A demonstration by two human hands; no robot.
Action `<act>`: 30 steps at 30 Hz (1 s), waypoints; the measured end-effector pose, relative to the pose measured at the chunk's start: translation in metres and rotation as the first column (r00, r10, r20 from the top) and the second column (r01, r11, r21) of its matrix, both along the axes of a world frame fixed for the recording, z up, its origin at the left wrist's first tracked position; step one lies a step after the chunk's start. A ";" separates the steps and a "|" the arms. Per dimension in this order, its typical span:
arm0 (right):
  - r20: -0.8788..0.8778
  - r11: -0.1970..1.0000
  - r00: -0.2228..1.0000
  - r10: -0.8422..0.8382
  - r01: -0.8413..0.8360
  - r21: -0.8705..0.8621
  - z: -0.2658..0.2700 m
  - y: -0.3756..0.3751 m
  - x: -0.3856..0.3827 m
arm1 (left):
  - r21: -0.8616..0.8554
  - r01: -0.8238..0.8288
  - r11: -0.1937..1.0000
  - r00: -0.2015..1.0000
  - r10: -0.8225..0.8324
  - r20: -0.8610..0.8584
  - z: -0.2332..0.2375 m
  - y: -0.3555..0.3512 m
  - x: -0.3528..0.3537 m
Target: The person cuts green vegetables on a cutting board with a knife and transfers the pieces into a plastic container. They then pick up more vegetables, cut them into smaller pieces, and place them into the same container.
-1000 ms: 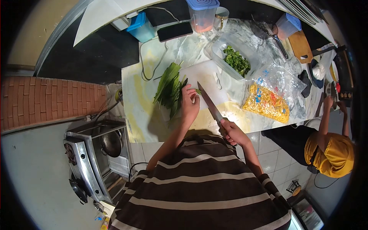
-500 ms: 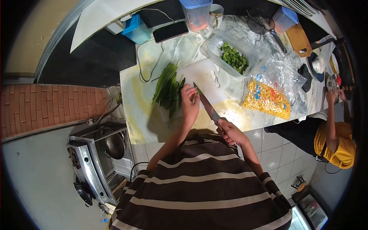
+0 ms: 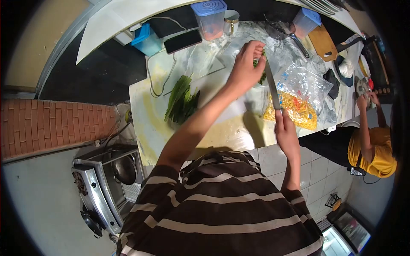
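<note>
Leaving the board point(image 3: 212, 90), left hand point(image 3: 247, 67) curled over the tub point(image 3: 232, 50), grip unclear, right hand point(image 3: 286, 131) clutched the knife point(image 3: 272, 85), so chopping paused.

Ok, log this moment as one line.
left hand: over tub of chopped greens, grip unclear | right hand: holding knife, tip near left hand | leafy bunch: lying farther left, unheld

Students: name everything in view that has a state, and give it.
Knife, held in the right grip
Left grip, curled, contents unclear
White cutting board, flat, partly hidden
Leafy greens, mostly whole, piled
Clear container, open, holding chopped greens
Bag of yellow pieces, lying flat
Smartphone, lying flat, screen dark
White mug, upright
Blue-lidded container beside the mug, closed
Teal-lidded container, closed
</note>
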State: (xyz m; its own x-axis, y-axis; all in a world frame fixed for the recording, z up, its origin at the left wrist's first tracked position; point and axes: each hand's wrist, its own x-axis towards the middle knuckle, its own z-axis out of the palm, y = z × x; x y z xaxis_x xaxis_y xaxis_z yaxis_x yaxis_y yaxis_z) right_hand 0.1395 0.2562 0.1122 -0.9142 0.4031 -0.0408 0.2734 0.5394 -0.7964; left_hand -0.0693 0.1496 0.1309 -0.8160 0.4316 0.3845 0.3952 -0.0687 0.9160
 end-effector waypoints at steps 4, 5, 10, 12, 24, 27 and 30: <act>0.254 0.932 0.954 -0.161 0.062 0.356 0.022 0.008 -0.011 | -0.366 -0.004 0.931 0.975 -0.077 -0.206 -0.027 -0.019 -0.029; 0.261 0.955 0.949 -0.177 0.102 0.278 0.032 0.006 -0.008 | -0.357 0.008 0.934 0.984 -0.070 -0.162 -0.027 -0.032 -0.026; 0.211 0.985 0.966 -0.150 0.129 0.112 0.023 0.007 0.003 | -0.367 -0.204 0.908 0.974 0.152 -0.165 -0.043 -0.127 0.007; 0.205 0.996 0.974 -0.091 0.093 -0.002 0.006 0.009 0.004 | -0.394 -0.295 0.870 0.955 0.252 -0.158 -0.057 -0.166 0.021; 0.333 0.890 0.882 0.333 -0.177 -0.419 -0.009 -0.049 -0.014 | -0.808 -0.296 0.510 0.949 0.254 -0.187 -0.076 -0.249 0.123; 0.290 0.859 0.886 0.363 -0.197 -0.473 -0.016 -0.055 -0.010 | -0.871 -0.354 0.340 0.930 0.229 -0.289 -0.091 -0.246 0.148; 0.317 0.847 0.862 0.396 -0.209 -0.489 -0.015 -0.053 -0.008 | -0.900 -0.347 0.262 0.928 0.233 -0.290 -0.113 -0.249 0.155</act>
State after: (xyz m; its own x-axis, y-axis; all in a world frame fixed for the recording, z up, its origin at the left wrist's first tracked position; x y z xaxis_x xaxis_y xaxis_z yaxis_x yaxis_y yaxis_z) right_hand 0.1314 0.2027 0.0977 -0.8536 -0.0350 -0.5198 0.4906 0.2818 -0.8246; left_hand 0.0853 -0.0994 0.0177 -0.9587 0.2831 -0.0272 0.2683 0.9320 0.2437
